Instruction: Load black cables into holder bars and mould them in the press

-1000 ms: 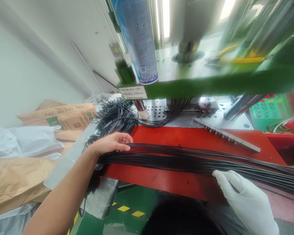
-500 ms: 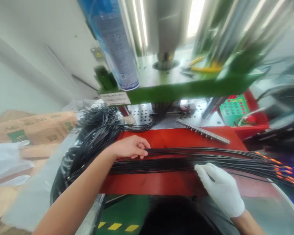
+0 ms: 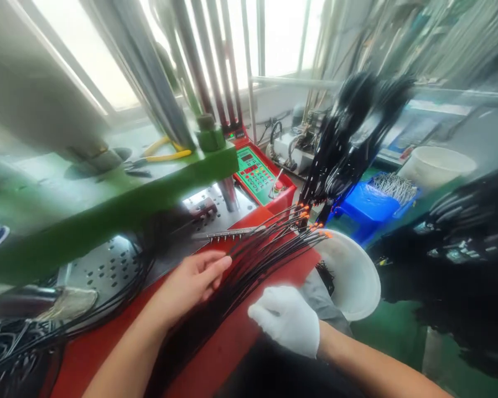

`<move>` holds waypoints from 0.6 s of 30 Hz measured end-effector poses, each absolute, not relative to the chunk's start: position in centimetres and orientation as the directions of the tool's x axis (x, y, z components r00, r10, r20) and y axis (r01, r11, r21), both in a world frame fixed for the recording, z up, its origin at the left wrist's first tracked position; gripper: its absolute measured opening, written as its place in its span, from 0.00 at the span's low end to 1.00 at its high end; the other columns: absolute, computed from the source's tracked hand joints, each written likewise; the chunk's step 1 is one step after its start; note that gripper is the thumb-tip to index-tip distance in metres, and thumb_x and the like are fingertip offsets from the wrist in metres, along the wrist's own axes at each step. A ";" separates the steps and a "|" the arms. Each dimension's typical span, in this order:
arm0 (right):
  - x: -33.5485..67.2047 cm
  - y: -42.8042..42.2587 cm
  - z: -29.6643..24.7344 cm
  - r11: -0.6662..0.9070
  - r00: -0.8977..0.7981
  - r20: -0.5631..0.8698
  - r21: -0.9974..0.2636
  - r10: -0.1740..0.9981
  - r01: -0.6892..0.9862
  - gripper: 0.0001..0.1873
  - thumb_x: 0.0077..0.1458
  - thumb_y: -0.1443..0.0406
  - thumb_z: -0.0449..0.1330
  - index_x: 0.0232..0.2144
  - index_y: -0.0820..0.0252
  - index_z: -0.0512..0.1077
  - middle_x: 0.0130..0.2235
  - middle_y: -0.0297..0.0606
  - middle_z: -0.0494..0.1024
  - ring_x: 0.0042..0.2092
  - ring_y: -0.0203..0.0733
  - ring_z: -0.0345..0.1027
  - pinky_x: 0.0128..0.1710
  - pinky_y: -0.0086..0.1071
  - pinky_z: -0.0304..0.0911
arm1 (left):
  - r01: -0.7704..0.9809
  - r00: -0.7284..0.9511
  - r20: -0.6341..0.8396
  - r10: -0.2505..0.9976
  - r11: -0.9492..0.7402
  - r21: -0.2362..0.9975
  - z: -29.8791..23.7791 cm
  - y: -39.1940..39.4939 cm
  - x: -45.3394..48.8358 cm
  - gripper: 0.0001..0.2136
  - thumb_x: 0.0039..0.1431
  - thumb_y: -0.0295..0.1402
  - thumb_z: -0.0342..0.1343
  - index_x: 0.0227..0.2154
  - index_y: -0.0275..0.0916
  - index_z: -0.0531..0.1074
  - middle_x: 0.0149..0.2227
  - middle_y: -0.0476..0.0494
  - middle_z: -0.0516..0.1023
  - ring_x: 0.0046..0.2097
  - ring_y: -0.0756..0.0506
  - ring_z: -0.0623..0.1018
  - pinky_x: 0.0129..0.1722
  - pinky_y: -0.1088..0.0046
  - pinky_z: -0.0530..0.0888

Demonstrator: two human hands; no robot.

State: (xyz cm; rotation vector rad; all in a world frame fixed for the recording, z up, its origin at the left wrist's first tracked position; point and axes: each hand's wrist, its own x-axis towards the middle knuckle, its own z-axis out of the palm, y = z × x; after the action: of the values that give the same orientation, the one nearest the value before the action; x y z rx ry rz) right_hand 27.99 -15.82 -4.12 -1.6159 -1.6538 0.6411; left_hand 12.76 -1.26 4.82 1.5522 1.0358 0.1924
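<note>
Wires fan across the red worktop, with the left hand flat on them, fingers outstretched. The gloved right hand curls at the worktop's near edge, grip unclear. Sorting seems in hand; singling out a strand needs a fine pinch.

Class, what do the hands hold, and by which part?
Left hand lies flat on the black wire bundle, mid-length; gloved right hand rests there too, grip unclear.
</note>
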 end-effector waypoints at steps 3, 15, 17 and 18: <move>28.0 -15.6 -3.8 0.089 0.024 0.122 -0.830 0.992 0.551 0.19 0.60 0.59 0.53 0.21 0.60 0.72 0.23 0.31 0.71 0.25 0.30 0.60 0.28 0.27 0.51 | 0.504 0.567 -0.465 0.680 0.159 0.849 4.5 -1.3 12.2 0.19 0.55 0.50 0.53 0.26 0.36 0.67 0.19 0.54 0.60 0.19 0.55 0.55 0.17 0.79 0.50; 28.0 -12.6 -1.1 -0.046 -0.256 0.042 -0.944 0.966 -0.328 0.13 0.54 0.57 0.60 0.37 0.60 0.73 0.35 0.35 0.77 0.38 0.39 0.70 0.39 0.31 0.64 | 0.453 0.678 -0.502 0.538 0.232 0.861 4.6 -3.4 13.5 0.18 0.57 0.46 0.54 0.26 0.34 0.72 0.21 0.45 0.72 0.18 0.52 0.66 0.17 0.78 0.59; 28.3 -12.2 -1.2 -0.050 -0.201 0.045 -0.894 0.979 -0.445 0.18 0.52 0.55 0.61 0.41 0.61 0.72 0.38 0.37 0.77 0.41 0.41 0.71 0.42 0.34 0.65 | 0.440 0.696 -0.493 0.522 0.234 0.867 4.4 -3.7 13.5 0.18 0.58 0.45 0.53 0.26 0.34 0.73 0.22 0.42 0.74 0.18 0.51 0.68 0.17 0.78 0.62; 28.4 -12.1 -1.3 -0.041 -0.136 0.027 -0.880 0.990 -0.474 0.22 0.52 0.54 0.62 0.45 0.61 0.71 0.40 0.39 0.77 0.41 0.41 0.71 0.43 0.35 0.65 | 0.430 0.702 -0.488 0.518 0.238 0.871 4.2 -4.0 13.4 0.18 0.59 0.45 0.52 0.26 0.34 0.73 0.23 0.41 0.75 0.18 0.51 0.69 0.18 0.77 0.63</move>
State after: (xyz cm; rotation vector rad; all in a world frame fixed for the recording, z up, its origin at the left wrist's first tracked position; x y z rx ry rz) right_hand 28.40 -12.09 -1.29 -0.7699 -0.9246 1.5087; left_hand 13.41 -3.97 4.25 1.3799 0.8607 0.0719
